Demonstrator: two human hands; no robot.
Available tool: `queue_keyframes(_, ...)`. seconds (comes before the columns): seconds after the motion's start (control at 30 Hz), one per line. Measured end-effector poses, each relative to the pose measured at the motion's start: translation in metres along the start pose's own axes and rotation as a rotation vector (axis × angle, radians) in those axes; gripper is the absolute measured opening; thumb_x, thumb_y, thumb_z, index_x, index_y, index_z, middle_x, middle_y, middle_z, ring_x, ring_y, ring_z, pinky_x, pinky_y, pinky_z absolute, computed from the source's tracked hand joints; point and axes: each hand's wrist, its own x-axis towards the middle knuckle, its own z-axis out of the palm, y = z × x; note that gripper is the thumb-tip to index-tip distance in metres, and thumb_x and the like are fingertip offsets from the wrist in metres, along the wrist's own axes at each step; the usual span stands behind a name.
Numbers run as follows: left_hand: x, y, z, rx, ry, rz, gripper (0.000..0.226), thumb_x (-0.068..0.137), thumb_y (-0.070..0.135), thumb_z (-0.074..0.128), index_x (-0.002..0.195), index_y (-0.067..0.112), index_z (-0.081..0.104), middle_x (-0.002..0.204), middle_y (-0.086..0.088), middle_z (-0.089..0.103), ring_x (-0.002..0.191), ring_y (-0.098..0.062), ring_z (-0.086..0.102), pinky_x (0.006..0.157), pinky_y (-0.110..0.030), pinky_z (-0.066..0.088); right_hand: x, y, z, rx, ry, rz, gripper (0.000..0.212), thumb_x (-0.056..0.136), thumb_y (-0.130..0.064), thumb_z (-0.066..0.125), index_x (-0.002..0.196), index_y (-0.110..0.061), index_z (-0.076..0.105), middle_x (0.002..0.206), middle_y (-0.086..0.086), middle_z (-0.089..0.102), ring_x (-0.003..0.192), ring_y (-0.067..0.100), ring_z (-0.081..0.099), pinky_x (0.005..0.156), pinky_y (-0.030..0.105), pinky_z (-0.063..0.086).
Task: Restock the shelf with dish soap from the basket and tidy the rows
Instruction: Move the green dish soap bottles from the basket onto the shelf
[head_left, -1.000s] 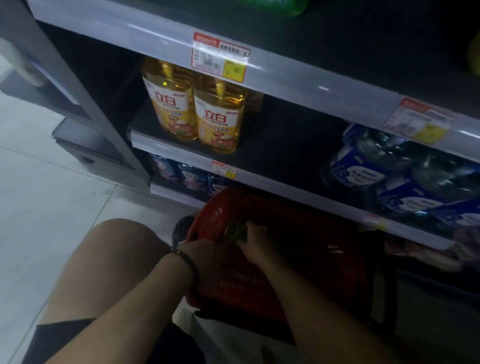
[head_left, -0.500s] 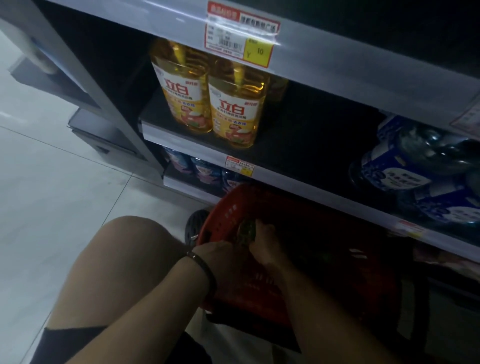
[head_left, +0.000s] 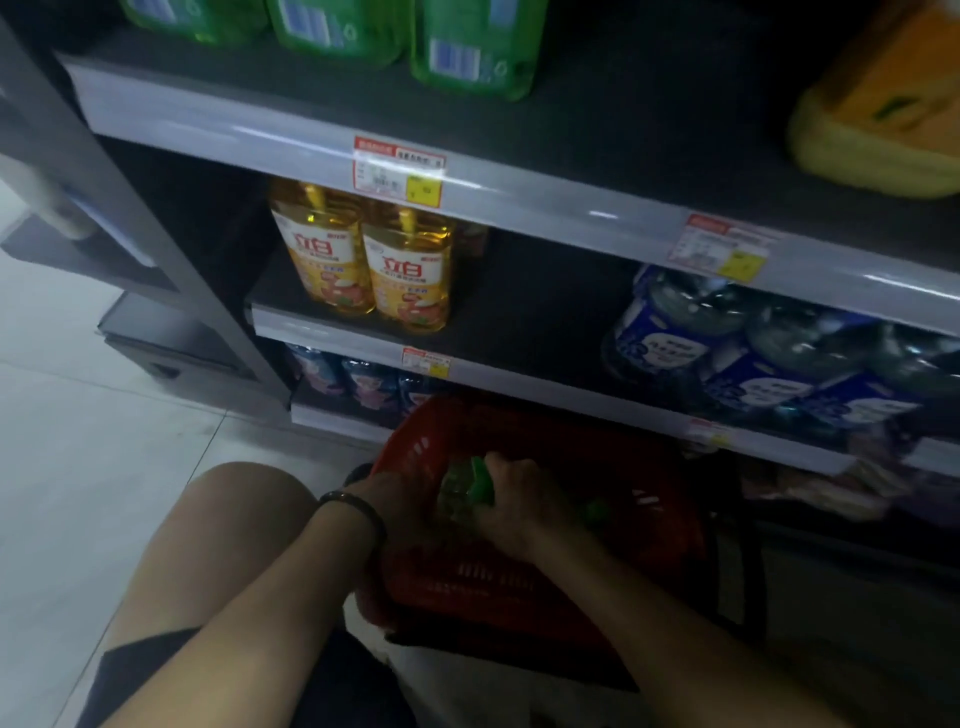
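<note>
A red plastic basket (head_left: 519, 582) sits on the floor in front of the shelf. Both my hands are inside it. My right hand (head_left: 519, 499) grips the top of a green dish soap bottle (head_left: 470, 486). My left hand (head_left: 400, 504), with a dark wristband, holds the same bottle low on its left side, its fingers hidden in the dark. Two yellow dish soap bottles (head_left: 363, 260) stand at the left of the middle shelf (head_left: 519, 374). Green dish soap bottles (head_left: 467, 47) stand on the upper shelf (head_left: 260, 140).
Blue-labelled bottles (head_left: 727, 358) lie packed at the right of the middle shelf, with more on the bottom shelf (head_left: 358, 384). A yellow pack (head_left: 883, 104) sits top right. My bare knee (head_left: 234, 519) is left of the basket, over pale floor tiles (head_left: 78, 467).
The view has tilted up, showing the upper shelf with green bottles. My right hand has closed round the green bottle's top and lifted it slightly in the basket.
</note>
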Motion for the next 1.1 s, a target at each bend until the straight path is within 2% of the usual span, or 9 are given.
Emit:
queue_keyframes(0.07, 0.006, -0.011, 0.013, -0.085, 0.064, -0.017, 0.036, 0.105, 0.022, 0.061, 0.137, 0.020, 0.044, 0.117, 0.011, 0.046, 0.105, -0.004, 0.049, 0.089, -0.010, 0.042, -0.020, -0.005, -0.022, -0.006, 0.029, -0.035, 0.053, 0.091, -0.056, 0.068, 0.131, -0.025, 0.054, 0.122, 0.007, 0.067, 0.107, 0.029, 0.067, 0.088, 0.039, 0.056)
queue_keyframes(0.13, -0.004, -0.008, 0.015, -0.135, 0.133, 0.045, 0.069, 0.089, 0.051, 0.072, 0.146, 0.034, 0.037, 0.143, 0.009, 0.050, 0.128, -0.014, 0.052, 0.108, -0.035, 0.048, -0.045, -0.013, -0.047, -0.016, 0.097, -0.088, 0.044, 0.091, -0.055, 0.068, 0.121, -0.025, 0.056, 0.117, 0.005, 0.068, 0.104, 0.027, 0.068, 0.084, 0.037, 0.054)
queue_keyframes(0.27, -0.030, 0.013, 0.023, -0.381, 0.330, 0.205, 0.072, 0.084, 0.037, 0.085, 0.139, 0.045, 0.041, 0.127, 0.033, 0.052, 0.120, 0.014, 0.051, 0.102, -0.011, 0.043, -0.094, -0.027, -0.096, -0.013, 0.266, -0.196, 0.030, 0.087, -0.047, 0.072, 0.095, -0.028, 0.051, 0.099, 0.002, 0.070, 0.088, 0.023, 0.065, 0.072, 0.031, 0.042)
queue_keyframes(0.37, -0.050, 0.031, 0.013, -0.527, 0.365, 0.322, 0.074, 0.072, 0.055, 0.086, 0.137, 0.045, 0.052, 0.127, 0.031, 0.066, 0.120, 0.007, 0.063, 0.102, -0.025, 0.055, -0.125, -0.036, -0.130, 0.033, 0.357, -0.243, 0.028, 0.084, -0.044, 0.073, 0.089, -0.024, 0.055, 0.087, -0.002, 0.064, 0.084, 0.023, 0.062, 0.070, 0.033, 0.042)
queue_keyframes(0.5, -0.077, 0.055, -0.011, -0.587, 0.450, 0.400, 0.066, 0.078, 0.012, 0.092, 0.136, 0.025, 0.062, 0.124, 0.004, 0.076, 0.115, -0.015, 0.073, 0.093, -0.037, 0.061, -0.156, -0.041, -0.172, 0.103, 0.422, -0.263, 0.033, 0.081, -0.048, 0.077, 0.080, -0.025, 0.054, 0.078, -0.004, 0.062, 0.075, 0.017, 0.061, 0.065, 0.038, 0.047)
queue_keyframes(0.57, -0.088, 0.068, -0.022, -0.611, 0.513, 0.456, 0.066, 0.073, 0.006, 0.094, 0.131, 0.020, 0.065, 0.121, 0.000, 0.078, 0.112, -0.017, 0.075, 0.090, -0.036, 0.062, -0.172, -0.044, -0.194, 0.151, 0.459, -0.285, 0.034, 0.082, -0.047, 0.080, 0.078, -0.025, 0.055, 0.076, -0.006, 0.061, 0.072, 0.013, 0.060, 0.061, 0.037, 0.044)
queue_keyframes(0.9, -0.131, 0.141, -0.106, -0.730, 0.655, 0.606, 0.046, 0.078, 0.011, 0.091, 0.120, 0.013, 0.073, 0.113, -0.001, 0.081, 0.107, -0.020, 0.077, 0.089, -0.038, 0.063, -0.189, -0.032, -0.264, 0.513, 0.745, -0.364, 0.055, 0.071, -0.068, 0.081, 0.116, -0.041, 0.064, 0.108, -0.012, 0.067, 0.098, 0.003, 0.065, 0.080, 0.032, 0.056)
queue_keyframes(0.97, -0.133, 0.152, -0.124, -0.767, 0.645, 0.627, 0.043, 0.080, 0.009, 0.088, 0.120, 0.012, 0.073, 0.112, -0.001, 0.081, 0.105, -0.019, 0.078, 0.086, -0.035, 0.064, -0.183, -0.026, -0.262, 0.574, 0.703, -0.371, 0.076, 0.068, -0.069, 0.084, 0.134, -0.044, 0.056, 0.125, -0.013, 0.064, 0.113, 0.002, 0.063, 0.093, 0.033, 0.056)
queue_keyframes(1.1, -0.133, 0.172, -0.161, -0.818, 0.644, 0.660, 0.040, 0.084, 0.010, 0.085, 0.122, 0.010, 0.073, 0.114, -0.004, 0.081, 0.108, -0.021, 0.077, 0.089, -0.035, 0.064, -0.173, -0.019, -0.256, 0.673, 0.516, -0.411, 0.078, 0.074, -0.052, 0.093, 0.139, -0.050, 0.050, 0.128, -0.024, 0.071, 0.116, -0.004, 0.068, 0.101, 0.039, 0.060)
